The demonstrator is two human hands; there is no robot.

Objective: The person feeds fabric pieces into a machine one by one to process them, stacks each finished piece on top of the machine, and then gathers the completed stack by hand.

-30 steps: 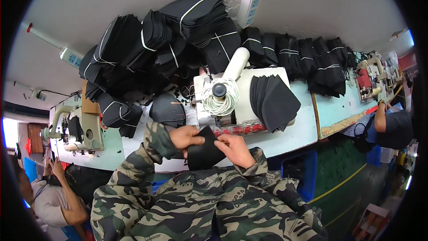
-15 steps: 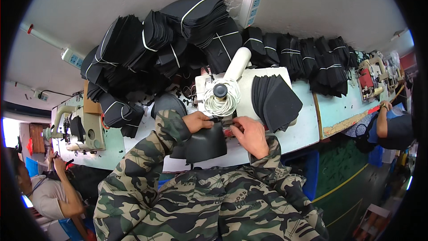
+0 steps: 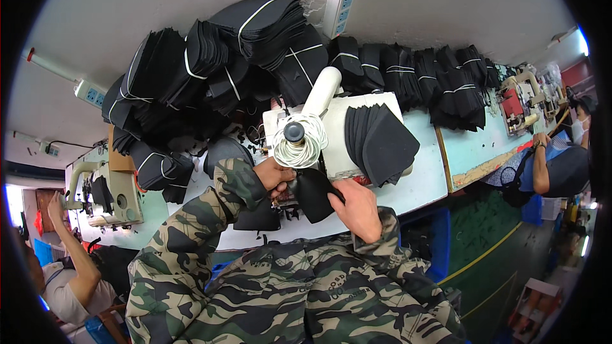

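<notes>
Two hands: my left hand (image 3: 273,178) is curled tight on the upper left corner of the black piece; my right hand (image 3: 357,209) pinches its right edge between thumb and fingers, the other fingers loosely bent.
Black piece: it hangs curved between my hands (image 3: 317,196), over the near edge of the sewing machine (image 3: 325,92). Its long axis seems to slant from upper left to lower right, though the curl makes that unsure. Both hands touch it; the left is nearer the machine's head, just below the white cord coil (image 3: 299,148). The needle is hidden from me.
Second dark piece: it lies below my left hand (image 3: 256,218).
Fanned stack: black panels (image 3: 390,150) overlap on the machine's bed, beyond my right hand.
Bench: pale, scuffed surface (image 3: 426,172), with tied black bundles (image 3: 262,32) heaped along the back.
Room: grey wall (image 3: 427,6) with a power strip (image 3: 340,5), green floor (image 3: 481,229), a co-worker either side.
</notes>
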